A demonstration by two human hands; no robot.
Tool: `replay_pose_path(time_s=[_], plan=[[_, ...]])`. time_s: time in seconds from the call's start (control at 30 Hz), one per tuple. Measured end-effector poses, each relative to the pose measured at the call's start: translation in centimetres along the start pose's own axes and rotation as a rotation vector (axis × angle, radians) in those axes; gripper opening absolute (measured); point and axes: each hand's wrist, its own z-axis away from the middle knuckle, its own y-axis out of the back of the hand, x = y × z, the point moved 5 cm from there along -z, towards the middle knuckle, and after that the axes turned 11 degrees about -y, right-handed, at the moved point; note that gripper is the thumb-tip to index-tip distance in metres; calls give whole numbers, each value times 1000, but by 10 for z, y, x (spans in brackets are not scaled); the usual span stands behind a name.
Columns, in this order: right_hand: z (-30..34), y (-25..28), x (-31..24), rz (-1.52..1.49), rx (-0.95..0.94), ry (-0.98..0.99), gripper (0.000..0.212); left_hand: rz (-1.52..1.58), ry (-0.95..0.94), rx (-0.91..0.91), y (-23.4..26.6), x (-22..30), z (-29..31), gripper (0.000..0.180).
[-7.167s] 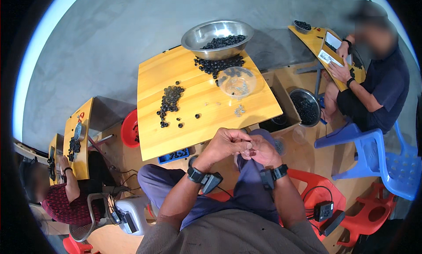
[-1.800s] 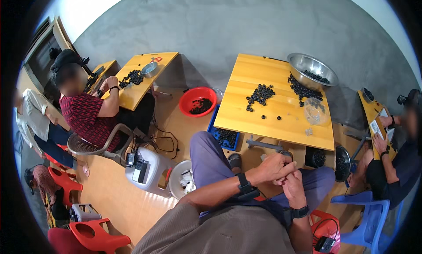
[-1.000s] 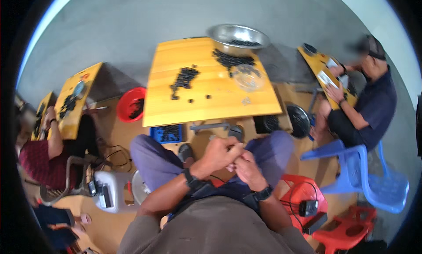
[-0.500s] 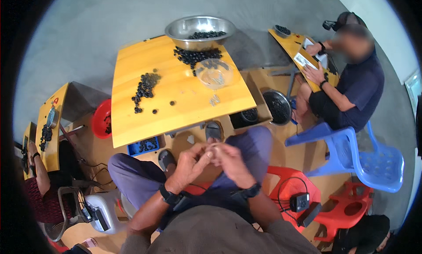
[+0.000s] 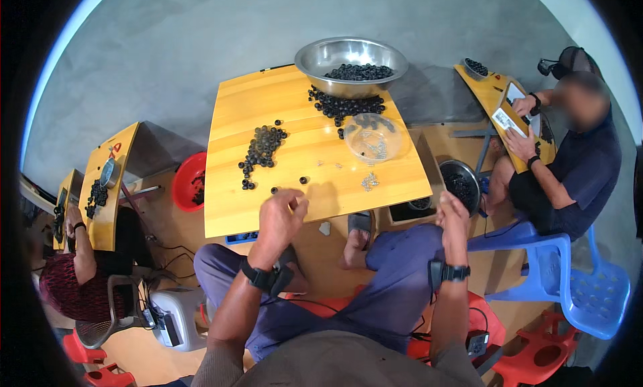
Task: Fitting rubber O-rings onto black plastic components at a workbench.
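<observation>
Over near edge of yellow table (image 5: 234,216): left hand (image 5: 281,216) raised, fingers curled loosely, contents not discernible. Just beyond fingertips: two loose black rings (image 5: 303,180) on tabletop; larger ring pile (image 5: 262,148) farther back. Right hand (image 5: 454,221) off table's right corner, above knee, fingers closed, grasped item not discernible. Clear bowl (image 5: 374,136) and steel basin (image 5: 351,55) at far right.

Wooden table (image 5: 301,186) sat right in front of the person, with a metal bowl (image 5: 351,55) at its far edge and a clear dish (image 5: 372,136) just in front of that, toward the right. A pile of small rings (image 5: 262,148) lay mid-table on the left. Left hand (image 5: 281,216) hung over the near edge, right hand (image 5: 454,218) off to the table's right. A plastic chair (image 5: 569,286) stood further right.
</observation>
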Motion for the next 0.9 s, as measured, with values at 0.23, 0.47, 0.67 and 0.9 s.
replay_pose_path(time_s=[0.23,0.47,0.67,0.9], plan=[[87,-87,42,-306,-532,-285,22,-469,-313,-26,-12,-18,-56,21],[112,-139,52,-131,-650,-304,21,-245,-426,-80,-28,17,-15,15],[120,-164,77,-49,-652,-332,15,-38,-452,-264,-33,66,50,22],[138,-161,85,-179,-780,-487,14,187,-310,-421,-18,69,68,29]])
